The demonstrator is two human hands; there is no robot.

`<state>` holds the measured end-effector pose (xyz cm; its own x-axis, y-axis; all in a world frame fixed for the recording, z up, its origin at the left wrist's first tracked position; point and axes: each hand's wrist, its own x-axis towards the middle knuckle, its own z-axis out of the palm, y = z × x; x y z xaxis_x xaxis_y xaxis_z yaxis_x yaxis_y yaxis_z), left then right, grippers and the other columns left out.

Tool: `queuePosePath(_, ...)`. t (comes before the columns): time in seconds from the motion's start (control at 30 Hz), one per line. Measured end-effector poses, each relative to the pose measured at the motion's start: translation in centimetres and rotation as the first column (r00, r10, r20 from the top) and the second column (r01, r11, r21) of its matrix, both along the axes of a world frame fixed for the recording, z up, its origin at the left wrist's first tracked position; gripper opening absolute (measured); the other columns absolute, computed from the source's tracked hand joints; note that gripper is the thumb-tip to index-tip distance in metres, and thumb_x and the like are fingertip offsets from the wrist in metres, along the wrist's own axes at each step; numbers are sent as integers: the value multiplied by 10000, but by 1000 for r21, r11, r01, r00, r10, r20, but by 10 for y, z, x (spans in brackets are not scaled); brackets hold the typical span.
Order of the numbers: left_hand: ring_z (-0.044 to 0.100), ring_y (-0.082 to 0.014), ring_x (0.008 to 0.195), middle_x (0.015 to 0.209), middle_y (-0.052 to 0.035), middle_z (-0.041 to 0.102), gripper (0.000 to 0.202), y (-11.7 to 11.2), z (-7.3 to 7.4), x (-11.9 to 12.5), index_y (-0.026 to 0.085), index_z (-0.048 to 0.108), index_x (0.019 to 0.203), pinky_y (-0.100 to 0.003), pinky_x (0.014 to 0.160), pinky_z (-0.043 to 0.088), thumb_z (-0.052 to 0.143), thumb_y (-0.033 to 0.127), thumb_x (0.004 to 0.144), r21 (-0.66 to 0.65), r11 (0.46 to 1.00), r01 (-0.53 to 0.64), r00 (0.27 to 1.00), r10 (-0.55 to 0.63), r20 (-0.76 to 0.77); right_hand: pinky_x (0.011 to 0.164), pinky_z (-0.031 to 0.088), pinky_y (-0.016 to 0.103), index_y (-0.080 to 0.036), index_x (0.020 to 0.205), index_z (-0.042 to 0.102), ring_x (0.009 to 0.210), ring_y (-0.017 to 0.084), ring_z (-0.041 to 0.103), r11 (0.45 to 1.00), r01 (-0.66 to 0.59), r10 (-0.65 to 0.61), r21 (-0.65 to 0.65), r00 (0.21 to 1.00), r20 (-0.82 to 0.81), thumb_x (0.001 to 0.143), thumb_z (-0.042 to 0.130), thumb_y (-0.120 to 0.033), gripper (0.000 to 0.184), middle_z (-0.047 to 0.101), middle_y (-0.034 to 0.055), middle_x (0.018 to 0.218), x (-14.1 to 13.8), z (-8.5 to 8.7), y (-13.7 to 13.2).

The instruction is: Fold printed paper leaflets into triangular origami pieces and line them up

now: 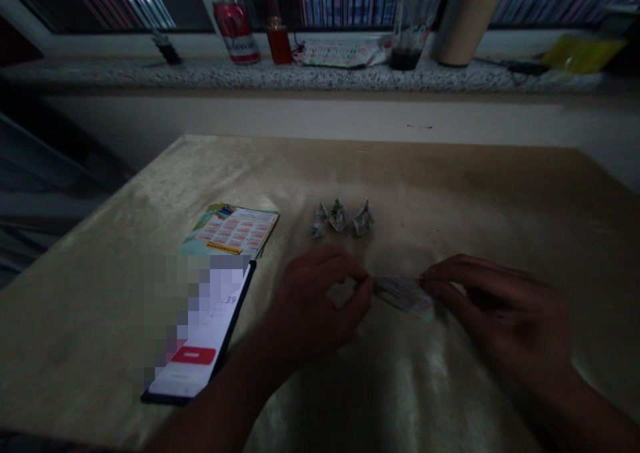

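Between my two hands is a small piece of folded printed paper (406, 294), blurred and hanging slightly above the table. My left hand (325, 300) pinches its left corner between thumb and forefinger. At the opposite top corner, the fingertips of my right hand (505, 313) are closed on the paper too. Just beyond my left hand stand several small folded paper shapes with pointed tips, among them a paper piece (363, 218) on the right and another (337, 216) beside it.
A lit phone (210, 333) lies left of my left forearm, partly blurred out. Behind it is a stack of printed cards (235, 230). The granite windowsill (190, 76) holds a red can (237, 33), a small red bottle (279, 40), a cup with dark liquid (407, 40) and a cardboard tube (470, 20).
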<state>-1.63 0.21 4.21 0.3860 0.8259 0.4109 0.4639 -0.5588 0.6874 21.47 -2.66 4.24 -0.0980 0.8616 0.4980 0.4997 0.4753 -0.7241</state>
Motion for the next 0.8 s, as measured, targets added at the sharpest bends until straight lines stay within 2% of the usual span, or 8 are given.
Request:
queuePosePath(0.13, 649, -182, 912, 1007, -50, 690, 233, -4, -2, -2, 173, 659, 1063, -320, 848, 513, 728, 173, 841, -54, 996, 74, 996, -76, -50, 538, 579, 219, -254, 838, 790, 610, 147, 740, 969, -5, -15, -248, 997, -81, 855, 783, -241, 22, 796, -9, 747, 0, -12, 9)
queuePosePath(0.23, 619, -223, 1028, 1083, -64, 657, 213, -7, -7, 1, 187, 664, 1030, -361, 932, 494, 748, 207, 835, -83, 970, 228, 949, -240, -202, 567, 603, 239, -208, 934, 763, 634, 173, 761, 925, -68, 7, -374, 986, -164, 815, 819, -268, 145, 803, 17, 755, -3, -29, 15)
queuePosePath(0.27, 613, -237, 1036, 1087, -66, 657, 220, -7, -10, 3, 191, 671, 1036, -385, 945, 488, 752, 217, 833, -95, 962, 256, 923, -273, -273, 589, 606, 252, -195, 939, 750, 648, 175, 758, 921, -95, 45, -378, 989, -140, 833, 800, -265, 136, 799, 25, 770, -4, -34, 16)
queuePosePath(0.33, 610, -260, 1042, 1100, -73, 664, 280, -7, -16, 6, 192, 676, 1098, -426, 957, 486, 757, 218, 831, -143, 945, 293, 853, -326, -407, 596, 578, 256, -191, 867, 739, 644, 162, 727, 934, -142, 157, -327, 987, 20, 864, 762, -205, 27, 770, 15, 743, -6, -42, 18)
queuePosePath(0.4, 614, -267, 1037, 1096, -82, 667, 294, -6, -21, 8, 180, 680, 1115, -431, 945, 498, 757, 209, 833, -183, 935, 303, 798, -354, -488, 680, 569, 291, -189, 857, 746, 748, 180, 724, 950, -188, 240, -248, 950, 199, 884, 731, -146, 53, 771, 37, 828, -5, -46, 20)
queuePosePath(0.5, 620, -270, 1033, 1081, -85, 670, 225, -5, -23, 10, 168, 692, 1065, -428, 937, 506, 745, 227, 854, -191, 934, 303, 766, -358, -535, 819, 536, 363, -195, 918, 765, 896, 217, 712, 941, -275, 331, -196, 869, 368, 914, 700, -128, 94, 777, 59, 955, -1, -42, 21)
queuePosePath(0.63, 612, -265, 1081, 1131, -85, 675, 194, -6, -21, 11, 155, 694, 1078, -429, 987, 484, 697, 225, 897, -173, 931, 321, 752, -362, -551, 900, 477, 399, -241, 1043, 756, 976, 223, 681, 874, -392, 484, -288, 751, 449, 957, 663, -177, 143, 769, 30, 1017, 10, -32, 18)
queuePosePath(0.8, 618, -244, 1065, 1117, -55, 699, 134, -7, -22, 9, 175, 716, 1046, -425, 980, 466, 657, 233, 941, -156, 921, 356, 741, -380, -554, 1012, 417, 408, -260, 1163, 702, 1141, 238, 619, 830, -432, 557, -353, 690, 463, 880, 779, -329, 301, 728, 21, 1177, 23, -30, 15)
